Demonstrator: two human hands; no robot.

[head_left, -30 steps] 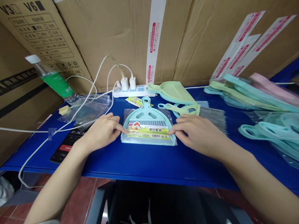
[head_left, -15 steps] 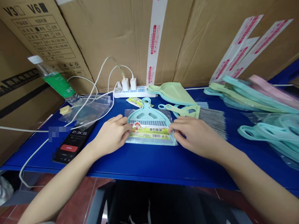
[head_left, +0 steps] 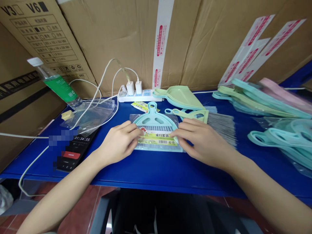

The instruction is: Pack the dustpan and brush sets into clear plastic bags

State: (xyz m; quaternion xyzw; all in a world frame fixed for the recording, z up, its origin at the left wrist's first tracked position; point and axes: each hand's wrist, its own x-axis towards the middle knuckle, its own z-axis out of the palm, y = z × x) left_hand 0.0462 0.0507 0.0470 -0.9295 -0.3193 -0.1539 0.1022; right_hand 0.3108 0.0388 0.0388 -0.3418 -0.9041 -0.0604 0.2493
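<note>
A light-blue dustpan and brush set point(head_left: 158, 122) lies in a clear plastic bag on the blue table, handle pointing away from me. Across its lower half runs a yellow-green printed label card point(head_left: 158, 139); whether it sits inside the bag or on top, I cannot tell. At the card's left end, the bent fingers of my left hand point(head_left: 124, 139) are closed on the package. My right hand point(head_left: 197, 138) is closed likewise at the right end, thumb and forefinger near the card. The fingertips' exact hold is partly hidden.
Behind the set are a green dustpan point(head_left: 186, 97), a grey-bristled brush point(head_left: 220, 126), a loose card point(head_left: 141, 106) and a power strip point(head_left: 143, 96). Bagged dustpans point(head_left: 275, 139) pile up at right. A phone point(head_left: 75, 151), white cables and a bottle point(head_left: 60, 87) are at left.
Both hands have shifted slightly inward from the package's side edges, so that their fingertips now lie over the ends of the label card. The set has stayed nearly in place.
</note>
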